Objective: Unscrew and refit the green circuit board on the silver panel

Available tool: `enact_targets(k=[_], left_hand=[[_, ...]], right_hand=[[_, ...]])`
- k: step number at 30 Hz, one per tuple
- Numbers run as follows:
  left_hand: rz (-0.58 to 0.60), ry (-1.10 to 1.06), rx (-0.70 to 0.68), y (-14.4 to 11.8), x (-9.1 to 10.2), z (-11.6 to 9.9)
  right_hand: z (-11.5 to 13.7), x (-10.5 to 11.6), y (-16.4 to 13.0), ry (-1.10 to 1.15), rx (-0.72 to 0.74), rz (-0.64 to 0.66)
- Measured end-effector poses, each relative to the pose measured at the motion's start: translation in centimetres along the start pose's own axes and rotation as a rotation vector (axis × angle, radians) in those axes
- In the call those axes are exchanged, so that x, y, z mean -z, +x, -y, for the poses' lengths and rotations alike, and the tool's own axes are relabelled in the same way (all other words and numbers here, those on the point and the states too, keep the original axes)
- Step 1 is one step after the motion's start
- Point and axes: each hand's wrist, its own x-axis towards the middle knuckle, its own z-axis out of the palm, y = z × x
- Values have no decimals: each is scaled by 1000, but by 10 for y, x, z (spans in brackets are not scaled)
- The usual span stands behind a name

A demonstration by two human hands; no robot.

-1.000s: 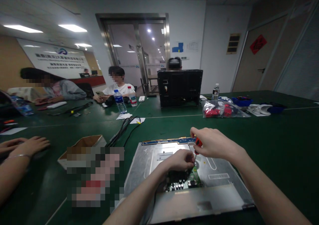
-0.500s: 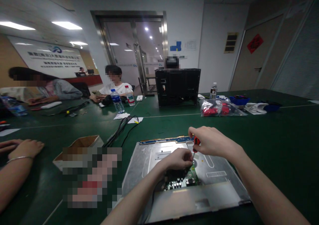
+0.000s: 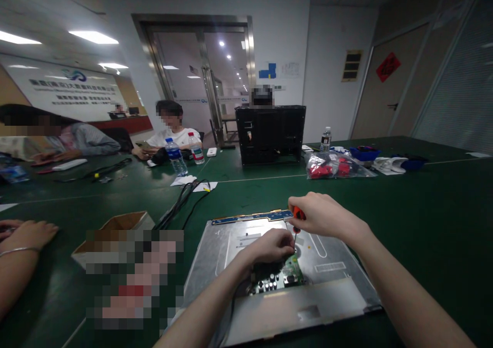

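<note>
A grey metal monitor back panel [image 3: 339,286] lies flat on the green table in front of me. A green circuit board [image 3: 287,276] sits on its middle. My right hand [image 3: 323,215] is shut on a small screwdriver with a red handle [image 3: 297,214], held upright with its tip down at the board. My left hand [image 3: 273,246] rests on the board beside the screwdriver's shaft, fingers pinched near the tip. A blue strip [image 3: 252,217] runs along the panel's far edge.
An open cardboard box [image 3: 115,225] stands left of the panel, black cables [image 3: 185,199] behind it. Another person's hand [image 3: 25,235] rests at far left. Further back are water bottles [image 3: 175,156], a black monitor [image 3: 269,134], a plastic bag with red parts [image 3: 333,167], and seated people.
The view has drifted right and slightly up, so everything sits a little further left and lower. Both hands stay at the board with the screwdriver upright.
</note>
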Motion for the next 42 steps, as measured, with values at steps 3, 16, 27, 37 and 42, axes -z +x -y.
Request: enact_targets(k=[3,16,27,37,42], left_hand=[[-1,2,1,0,0,1],[5,-45,-10,1,0,2],[12,-59,-6,1,2,3],[22,-77,-2,1,0,6],[13,-73,5,1,0,4]], right_hand=[[-1,-2,0,-3,16,-19],[-2,0,0,5,-6,-12],[-6,-4,3,19,15,-9],[-6,-4,4,14,-15,-21],[-6,-5,2,65,34,4]])
